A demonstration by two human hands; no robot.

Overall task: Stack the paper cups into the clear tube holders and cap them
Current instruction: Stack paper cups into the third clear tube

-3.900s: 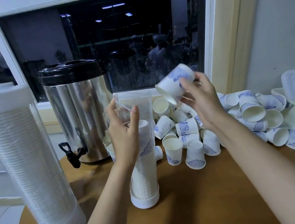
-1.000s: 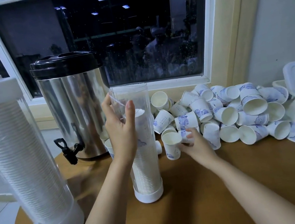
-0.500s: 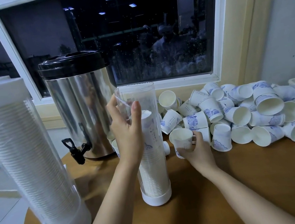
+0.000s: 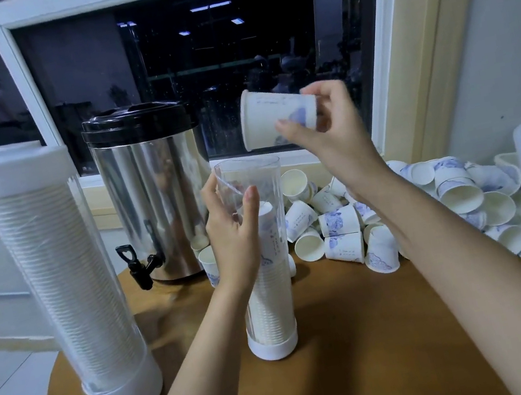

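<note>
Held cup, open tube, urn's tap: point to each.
Held cup (image 4: 272, 115): head view, side wall.
Open tube (image 4: 266, 179): head view, clear wall near the rim.
Urn's tap (image 4: 139, 269): head view, black spout.

views: I have one, a head-worn wide-angle | faces: forward and down across the table (image 4: 369, 369) toward the window (image 4: 228, 63) filling the upper frame | range: close, at arm's reach; clear tube holder (image 4: 270, 300) at frame centre and paper cup (image 4: 277, 121) above it loom large | lens: straight lines bow at the left and right edges
</note>
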